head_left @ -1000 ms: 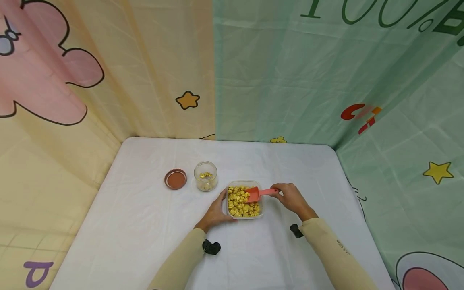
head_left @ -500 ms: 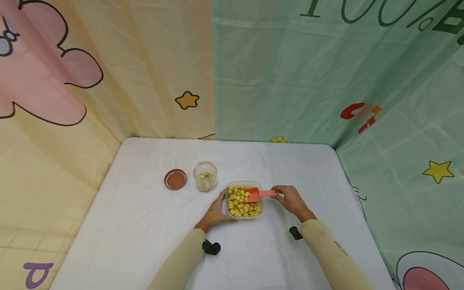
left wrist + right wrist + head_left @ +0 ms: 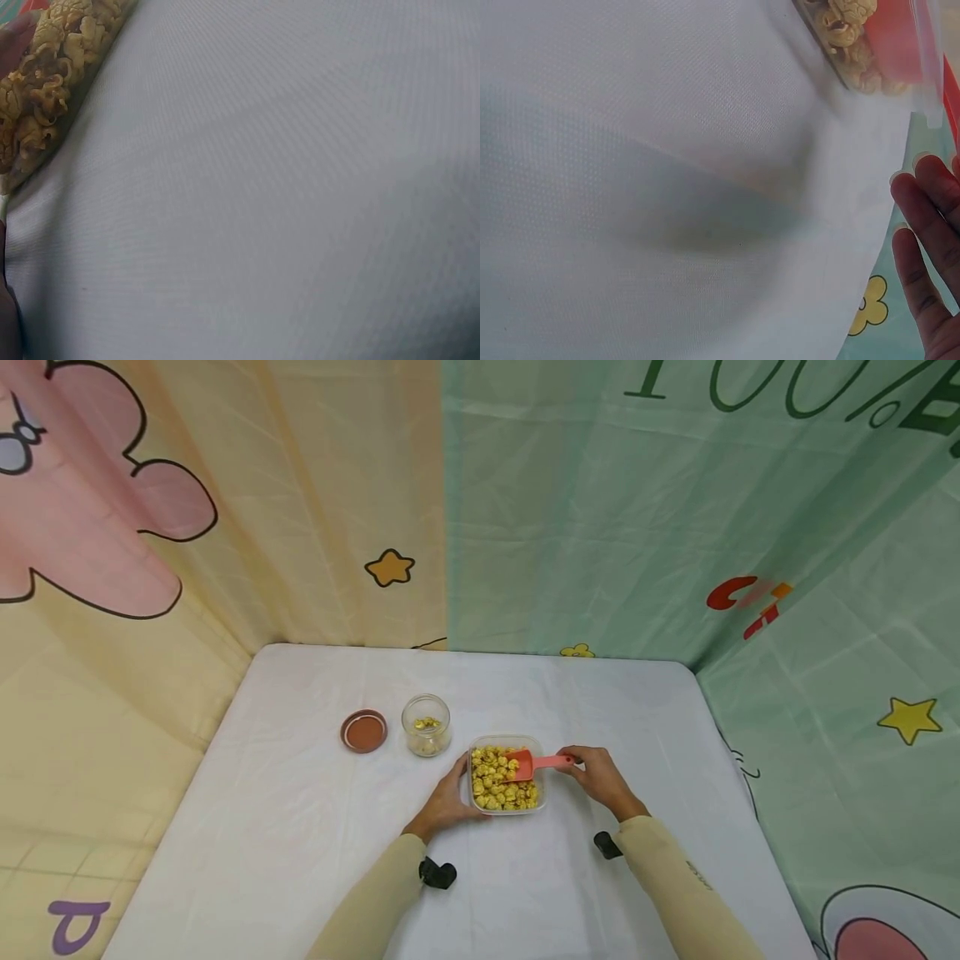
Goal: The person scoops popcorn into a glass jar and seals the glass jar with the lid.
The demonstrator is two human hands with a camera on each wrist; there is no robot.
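A clear plastic container of yellow popcorn sits at mid-table. My left hand grips its left side, thumb at the near corner and fingers along the far left. A coral-red scoop lies with its blade in the popcorn; my right hand pinches the handle's end from the right. In the right wrist view, the scoop's blade shows through the container wall, and several fingers extend beside it. The left wrist view catches popcorn behind the clear wall at its upper left.
A glass jar with a little popcorn inside stands uncovered behind and left of the container. Left of it lies a round brown lid. White cloth covers the table, and printed curtains hang around its back and sides.
My right hand and the scoop have shifted slightly left and toward the near edge. The right forearm has moved left too. My left hand and the container stay put.
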